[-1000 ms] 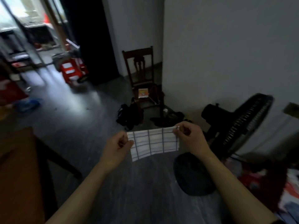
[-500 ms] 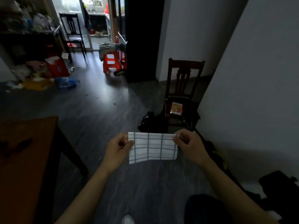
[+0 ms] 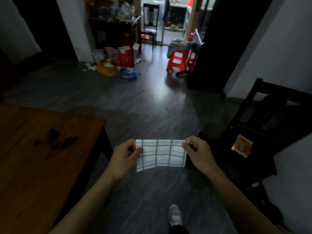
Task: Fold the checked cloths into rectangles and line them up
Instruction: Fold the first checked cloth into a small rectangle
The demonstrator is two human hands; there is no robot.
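Two hands held one checked cloth (image 3: 161,153) in the air in front of me, well above the dark floor (image 3: 152,107) and to the right of the wooden table (image 3: 42,149). I had it already folded down to a rectangle, its long upper edge drawn level between my fists and the rest hanging slack below, with a slight crease showing near the bottom left. I judged that I kept it taut like this so the layers would stay stacked and the corners matched while I carried it; letting the top edge sag would have let the fold slip open.

My left hand (image 3: 125,155) pinched the upper left corner, thumb over the front of the fabric and the curled fingers behind it. My right hand (image 3: 196,152) pinched the upper right corner the same way, thumb and forefinger closed tight on the edge, the other fingers tucked in. Neither hand had any slack in it; both grips were narrow and closed on the cloth alone.

Nothing else checked lay in sight, so I could not tell how many cloths were left or where the row stood. The table top beside me looked like the likely place to set this one down. My shoe (image 3: 175,215) showed below, and a dark chair (image 3: 263,125) stood at my right.
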